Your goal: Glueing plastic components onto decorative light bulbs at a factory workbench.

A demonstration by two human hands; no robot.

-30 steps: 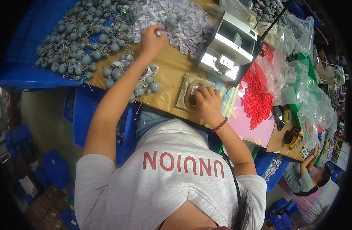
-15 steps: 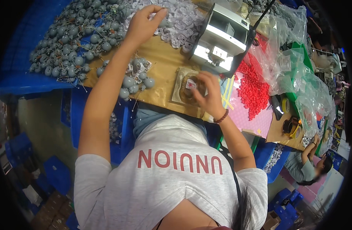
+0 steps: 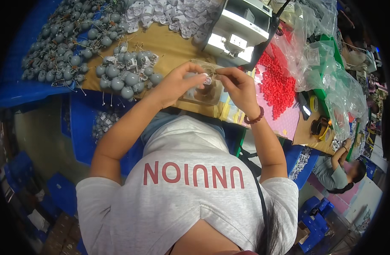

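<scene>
My left hand (image 3: 178,83) is curled over a square work block (image 3: 199,100) with a rounded hollow, near the table's front edge. Its thumb and fingers close on a small white plastic part (image 3: 207,80). On the other side of that part, my right hand (image 3: 241,87) pinches thumb and forefinger together; whatever lies between the tips is too small to make out. To the left of the block lies a cluster of grey round-bodied pieces (image 3: 130,78) with thin wires and white parts.
More wired grey pieces (image 3: 67,46) fill a blue tray at the left. White plastic parts (image 3: 173,17) lie behind my hands, beside a white-and-black machine (image 3: 239,32). Red pieces (image 3: 275,83) and clear bags (image 3: 343,102) are to the right. A co-worker (image 3: 335,170) sits further right.
My left hand has come back from the white parts pile to the work block. My right hand has shifted and now pinches beside the white part. The whole view has moved slightly.
</scene>
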